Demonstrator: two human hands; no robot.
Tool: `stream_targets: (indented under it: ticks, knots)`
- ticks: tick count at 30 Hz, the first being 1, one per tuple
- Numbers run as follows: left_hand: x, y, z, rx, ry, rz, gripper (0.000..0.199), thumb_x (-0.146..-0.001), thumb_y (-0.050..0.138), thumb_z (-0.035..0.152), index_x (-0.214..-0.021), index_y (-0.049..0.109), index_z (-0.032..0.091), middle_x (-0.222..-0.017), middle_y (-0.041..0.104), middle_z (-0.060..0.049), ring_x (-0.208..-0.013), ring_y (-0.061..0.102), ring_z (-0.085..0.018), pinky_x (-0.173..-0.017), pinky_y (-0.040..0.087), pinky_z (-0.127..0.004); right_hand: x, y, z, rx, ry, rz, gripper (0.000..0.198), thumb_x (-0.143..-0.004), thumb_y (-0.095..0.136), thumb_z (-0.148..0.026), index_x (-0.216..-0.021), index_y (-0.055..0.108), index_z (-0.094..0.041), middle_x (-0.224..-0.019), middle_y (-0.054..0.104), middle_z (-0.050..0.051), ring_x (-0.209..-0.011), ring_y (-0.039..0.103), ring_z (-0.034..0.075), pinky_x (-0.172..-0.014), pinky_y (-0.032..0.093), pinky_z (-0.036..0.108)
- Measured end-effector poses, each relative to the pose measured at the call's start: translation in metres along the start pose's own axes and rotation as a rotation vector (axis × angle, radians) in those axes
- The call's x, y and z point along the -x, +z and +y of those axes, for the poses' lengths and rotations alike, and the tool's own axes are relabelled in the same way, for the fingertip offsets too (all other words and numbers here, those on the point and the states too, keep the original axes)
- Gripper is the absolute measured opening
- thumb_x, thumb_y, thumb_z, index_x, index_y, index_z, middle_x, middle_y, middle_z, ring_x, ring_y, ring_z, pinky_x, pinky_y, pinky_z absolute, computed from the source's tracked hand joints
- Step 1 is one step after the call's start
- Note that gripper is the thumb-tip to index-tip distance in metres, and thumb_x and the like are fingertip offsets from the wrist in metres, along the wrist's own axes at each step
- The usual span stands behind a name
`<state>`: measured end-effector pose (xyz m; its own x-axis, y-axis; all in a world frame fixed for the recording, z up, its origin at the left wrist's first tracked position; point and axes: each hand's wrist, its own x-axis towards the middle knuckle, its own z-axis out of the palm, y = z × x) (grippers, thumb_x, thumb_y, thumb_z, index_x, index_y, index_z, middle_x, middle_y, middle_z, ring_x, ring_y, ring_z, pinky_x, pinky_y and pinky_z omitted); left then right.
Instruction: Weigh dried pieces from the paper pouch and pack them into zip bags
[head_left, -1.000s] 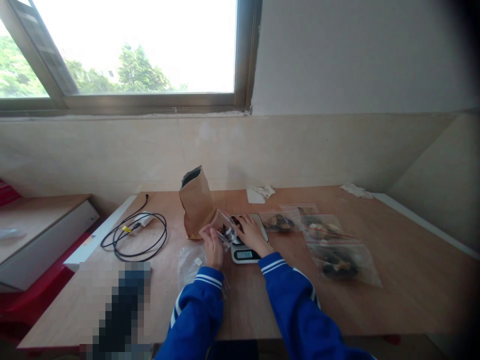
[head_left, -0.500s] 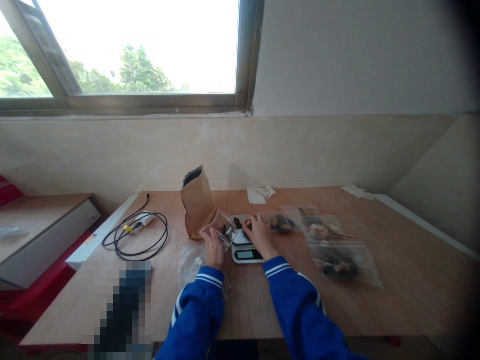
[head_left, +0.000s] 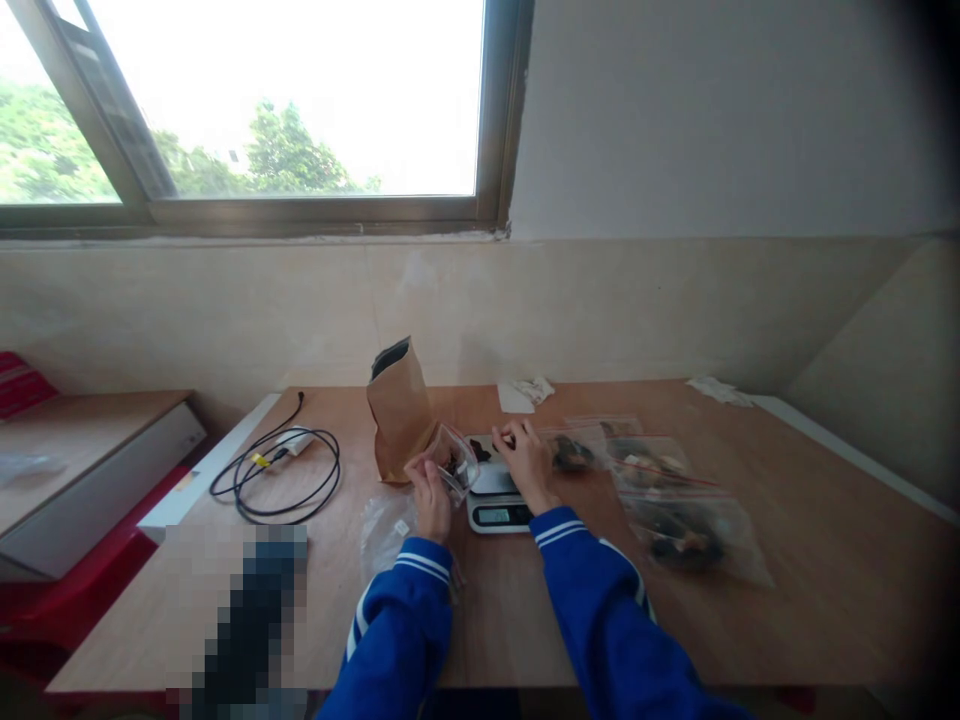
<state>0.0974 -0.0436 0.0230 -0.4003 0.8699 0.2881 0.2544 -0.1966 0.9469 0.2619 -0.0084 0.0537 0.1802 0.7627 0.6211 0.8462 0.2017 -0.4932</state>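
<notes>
My left hand (head_left: 430,497) is closed on a small clear zip bag (head_left: 466,470) with dark dried pieces inside, its mouth tilted up beside the scale. A white kitchen scale (head_left: 480,519) with a lit display stands between my hands; the digits are too small to read. Dark dried pieces (head_left: 478,450) lie at the far left of its plate. Over the plate's right side, my right hand (head_left: 529,472) pinches a small dark dried piece (head_left: 510,440) between thumb and fingers. Behind the left hand a brown paper pouch (head_left: 400,420) stands upright, its top open.
Clear bags of dried goods (head_left: 686,545) lie to the right. An empty-looking plastic bag (head_left: 382,525) is under my left wrist. A coiled black cable (head_left: 335,470) lies left, near a blurred dark object (head_left: 251,620). Crumpled tissue (head_left: 517,396) sits near the wall.
My right hand has lifted slightly off the scale plate, with a dark piece now showing in its fingers. The left hand stays on the bag. The whole view has shifted slightly.
</notes>
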Motion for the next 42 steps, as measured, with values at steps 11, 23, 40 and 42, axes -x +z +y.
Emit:
stream_targets:
  ticks: [11,23,40,42]
  knots:
    - [0.003,0.000,0.003,0.024,0.017,-0.076,0.037,-0.095,0.026,0.044,-0.114,0.040,0.016,-0.120,0.055,-0.018,-0.109,0.058,-0.022,-0.094,0.044,-0.040,-0.020,0.005,-0.082,-0.601,0.063,-0.068,0.042,-0.085,0.048,-0.060,-0.072,0.057,-0.020,-0.077,0.061,0.005,-0.074,0.059,0.018,-0.072,0.047,0.030]
    - [0.001,0.001,0.002,-0.037,0.011,-0.017,0.032,-0.096,0.024,0.040,-0.111,0.040,0.017,-0.115,0.056,-0.017,-0.108,0.058,-0.023,-0.093,0.043,-0.041,-0.008,0.003,-0.086,-0.360,0.017,-0.113,0.026,-0.089,0.050,-0.045,-0.080,0.060,-0.022,-0.081,0.059,0.004,-0.073,0.059,0.018,-0.067,0.045,0.030]
    - [0.001,-0.002,0.003,-0.054,0.007,-0.008,0.032,-0.096,0.022,0.040,-0.112,0.039,0.018,-0.116,0.052,-0.014,-0.110,0.057,-0.021,-0.095,0.044,-0.038,-0.010,0.006,-0.101,-0.568,-0.031,-0.085,0.035,-0.094,0.038,-0.049,-0.090,0.057,-0.021,-0.089,0.062,0.007,-0.085,0.061,0.020,-0.078,0.047,0.032]
    - [0.000,-0.003,0.003,-0.044,0.008,-0.006,0.032,-0.096,0.022,0.040,-0.112,0.039,0.019,-0.115,0.053,-0.013,-0.110,0.057,-0.020,-0.095,0.044,-0.037,-0.009,0.010,-0.099,-0.612,-0.059,-0.110,0.036,-0.096,0.033,-0.045,-0.094,0.058,-0.020,-0.093,0.063,0.009,-0.091,0.061,0.020,-0.083,0.047,0.032]
